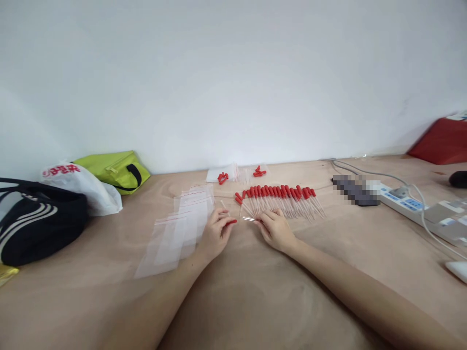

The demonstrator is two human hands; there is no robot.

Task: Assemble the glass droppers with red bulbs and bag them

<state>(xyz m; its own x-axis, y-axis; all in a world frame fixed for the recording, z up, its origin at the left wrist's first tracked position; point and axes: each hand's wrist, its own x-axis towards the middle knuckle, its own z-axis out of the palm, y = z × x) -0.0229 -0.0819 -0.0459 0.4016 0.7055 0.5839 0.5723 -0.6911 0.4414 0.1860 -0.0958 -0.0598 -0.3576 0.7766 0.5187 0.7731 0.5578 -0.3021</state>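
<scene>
Bulb (pixel 231 221), small and red, is poking out from the left hand (pixel 216 231), which is pinching it between thumb and fingers. Just right of it, the right hand (pixel 275 228) is pinching a clear tube (pixel 249 218), whose free end is pointing at the bulb; a narrow gap is keeping the two apart. Both hands are working low over a brown table (pixel 233 301).

Close beyond the right hand, a row of droppers (pixel 279 192) is lying side by side, red ends facing away from the person and thin clear stems running back toward the grip. Just left of the left hand, clear bags (pixel 168 243) with red lines along their tops are overlapping in a slanting line.

Farther beyond the grip, two clusters of loose bulbs are resting apart: one (pixel 223 178) ahead of the left hand, the other (pixel 259 171) ahead of the right, with thin tubes (pixel 246 176) lying between them.

Well off to the right, a power strip (pixel 404 199) is lying with a plug in it. Well off to the left, a black bag (pixel 44 223), a white bag (pixel 87 187) and a lime bag (pixel 113 167) are sitting together. Behind everything, a pale wall (pixel 233 73) is rising.
</scene>
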